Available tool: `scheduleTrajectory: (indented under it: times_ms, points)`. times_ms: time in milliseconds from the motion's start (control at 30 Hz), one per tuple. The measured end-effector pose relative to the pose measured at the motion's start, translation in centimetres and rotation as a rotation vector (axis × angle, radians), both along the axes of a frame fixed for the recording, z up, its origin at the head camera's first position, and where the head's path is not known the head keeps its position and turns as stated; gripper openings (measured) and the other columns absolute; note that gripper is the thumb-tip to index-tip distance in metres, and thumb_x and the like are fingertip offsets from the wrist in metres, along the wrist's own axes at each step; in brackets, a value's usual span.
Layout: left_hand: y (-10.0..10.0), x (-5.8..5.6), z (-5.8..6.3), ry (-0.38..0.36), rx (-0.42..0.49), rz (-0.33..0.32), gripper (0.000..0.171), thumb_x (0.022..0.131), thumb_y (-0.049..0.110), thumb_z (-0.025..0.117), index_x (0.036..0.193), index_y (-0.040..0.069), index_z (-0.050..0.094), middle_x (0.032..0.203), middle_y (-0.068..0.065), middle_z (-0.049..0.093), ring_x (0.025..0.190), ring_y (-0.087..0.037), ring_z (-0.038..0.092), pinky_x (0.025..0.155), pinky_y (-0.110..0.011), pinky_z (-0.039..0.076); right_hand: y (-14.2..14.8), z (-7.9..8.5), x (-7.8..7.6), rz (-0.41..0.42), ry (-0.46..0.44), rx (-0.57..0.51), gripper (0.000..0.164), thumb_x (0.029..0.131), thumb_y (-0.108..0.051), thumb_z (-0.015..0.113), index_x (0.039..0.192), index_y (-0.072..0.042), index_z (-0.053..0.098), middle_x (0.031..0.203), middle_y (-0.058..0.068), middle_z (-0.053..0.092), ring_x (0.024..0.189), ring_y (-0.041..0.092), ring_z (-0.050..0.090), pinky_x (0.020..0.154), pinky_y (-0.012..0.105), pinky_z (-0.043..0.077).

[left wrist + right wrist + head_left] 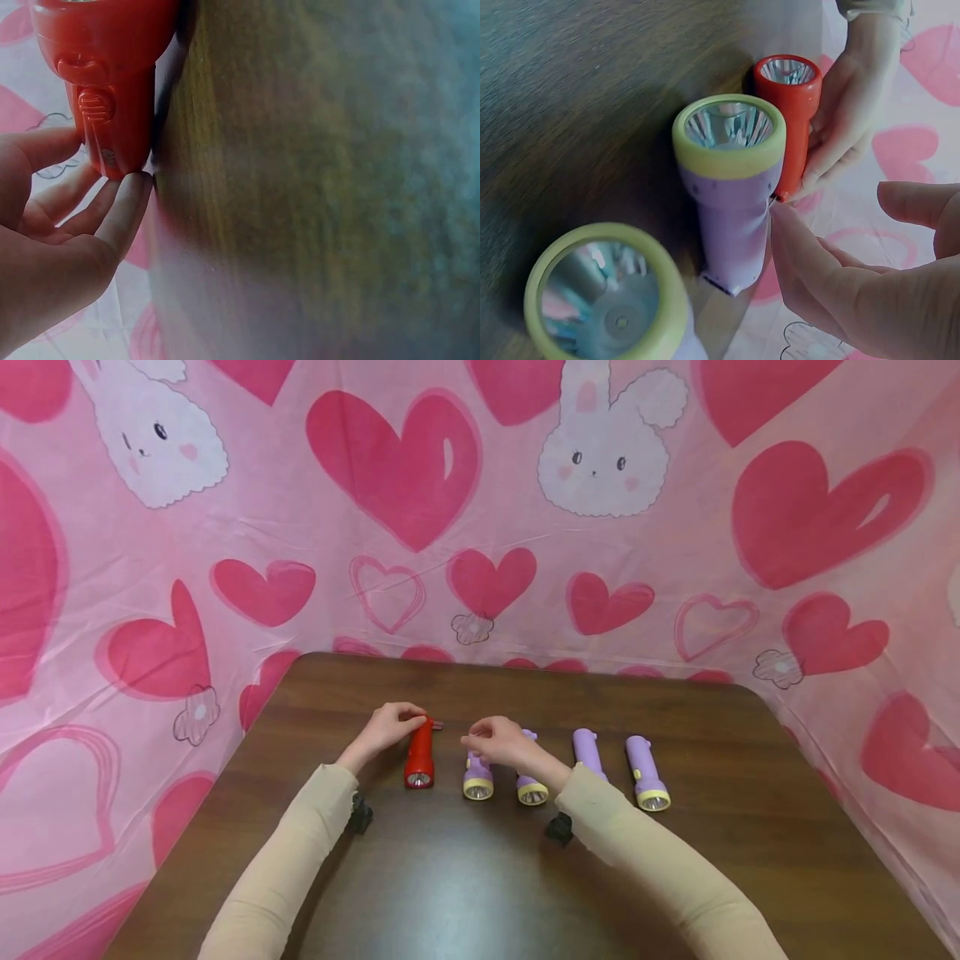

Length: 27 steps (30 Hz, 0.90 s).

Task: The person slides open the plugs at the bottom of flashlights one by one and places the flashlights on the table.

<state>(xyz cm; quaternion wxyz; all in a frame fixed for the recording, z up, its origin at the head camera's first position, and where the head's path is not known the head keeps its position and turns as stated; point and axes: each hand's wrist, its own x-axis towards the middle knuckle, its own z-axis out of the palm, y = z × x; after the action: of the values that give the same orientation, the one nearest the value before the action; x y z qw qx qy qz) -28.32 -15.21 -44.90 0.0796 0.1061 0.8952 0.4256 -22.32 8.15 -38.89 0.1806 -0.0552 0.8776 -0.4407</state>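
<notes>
A red flashlight lies on the table, its lens toward me. My left hand holds it by the tail end; in the left wrist view the thumb lies along one side and the fingers meet the tail. Beside it lies a purple flashlight with a yellow rim. My right hand is over its rear part. In the right wrist view, the fingers of this hand are extended close beside that purple flashlight, the thumb apart; whether they touch it I cannot tell.
More purple flashlights lie in a row to the right: one partly under my right hand, another partly behind the sleeve, and one at the row's end. The brown wooden table meets a pink heart-patterned cloth behind.
</notes>
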Motion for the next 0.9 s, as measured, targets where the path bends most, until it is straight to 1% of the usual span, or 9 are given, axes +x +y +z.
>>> scheduleTrajectory:
  times_ms: [100, 233, 467, 533, 700, 800, 900]
  points:
    - [0.0, 0.0, 0.0, 0.008, -0.003, 0.000, 0.035, 0.099, 0.025, 0.059, 0.125, 0.002, 0.066, 0.124, -0.021, 0.067, 0.107, -0.033, 0.061, 0.096, -0.047, 0.054, 0.4, 0.0, 0.1, -0.003, -0.009, -0.010, 0.042, 0.096, -0.022, 0.063, 0.127, 0.006, 0.059, 0.116, 0.020, 0.070, 0.099, 0.026, 0.072, 0.084, 0.032, 0.061]
    - [-0.1, 0.0, 0.1, 0.000, 0.003, 0.002, 0.035, 0.099, 0.024, 0.059, 0.125, 0.002, 0.065, 0.125, -0.021, 0.066, 0.108, -0.033, 0.061, 0.096, -0.046, 0.054, 1.0, 0.2, 0.3, -0.007, -0.008, 0.001, 0.043, 0.097, -0.022, 0.063, 0.128, 0.007, 0.057, 0.120, 0.021, 0.067, 0.102, 0.027, 0.072, 0.083, 0.031, 0.061]
    - [-0.1, 0.2, 0.0, -0.012, 0.009, -0.001, 0.036, 0.099, 0.023, 0.058, 0.127, 0.002, 0.064, 0.126, -0.021, 0.065, 0.107, -0.033, 0.060, 0.095, -0.046, 0.055, 1.7, 0.0, 0.5, -0.034, -0.011, -0.023, 0.044, 0.096, -0.020, 0.063, 0.127, 0.010, 0.057, 0.116, 0.023, 0.068, 0.099, 0.029, 0.072, 0.082, 0.031, 0.061]
    - [-0.1, 0.2, 0.0, -0.009, 0.006, 0.000, 0.036, 0.099, 0.024, 0.058, 0.127, 0.002, 0.064, 0.126, -0.021, 0.065, 0.107, -0.033, 0.060, 0.095, -0.046, 0.055, 1.9, -0.1, 0.5, -0.036, -0.013, -0.023, 0.044, 0.096, -0.020, 0.063, 0.128, 0.010, 0.056, 0.116, 0.023, 0.068, 0.101, 0.030, 0.071, 0.082, 0.030, 0.061]
    - [-0.1, 0.3, 0.1, -0.006, 0.011, 0.001, 0.035, 0.099, 0.024, 0.058, 0.127, 0.003, 0.064, 0.125, -0.021, 0.066, 0.106, -0.032, 0.060, 0.094, -0.045, 0.055, 2.4, -0.1, 0.7, -0.030, -0.009, 0.012, 0.045, 0.097, -0.022, 0.063, 0.129, 0.008, 0.057, 0.119, 0.023, 0.068, 0.102, 0.032, 0.071, 0.083, 0.030, 0.061]
    - [-0.1, 0.3, 0.1, -0.006, 0.012, 0.001, 0.035, 0.099, 0.024, 0.058, 0.126, 0.002, 0.065, 0.124, -0.021, 0.066, 0.105, -0.032, 0.061, 0.093, -0.044, 0.056, 2.7, -0.2, 0.8, -0.020, 0.001, 0.040, 0.045, 0.096, -0.022, 0.064, 0.129, 0.008, 0.058, 0.121, 0.023, 0.067, 0.099, 0.033, 0.072, 0.083, 0.032, 0.061]
    - [-0.1, 0.2, 0.1, -0.004, 0.009, 0.000, 0.035, 0.099, 0.024, 0.058, 0.126, 0.002, 0.065, 0.124, -0.021, 0.066, 0.105, -0.032, 0.061, 0.093, -0.044, 0.056, 2.8, -0.4, 0.8, -0.019, 0.010, 0.082, 0.044, 0.095, -0.023, 0.065, 0.126, 0.007, 0.060, 0.118, 0.021, 0.068, 0.095, 0.031, 0.073, 0.081, 0.031, 0.061]
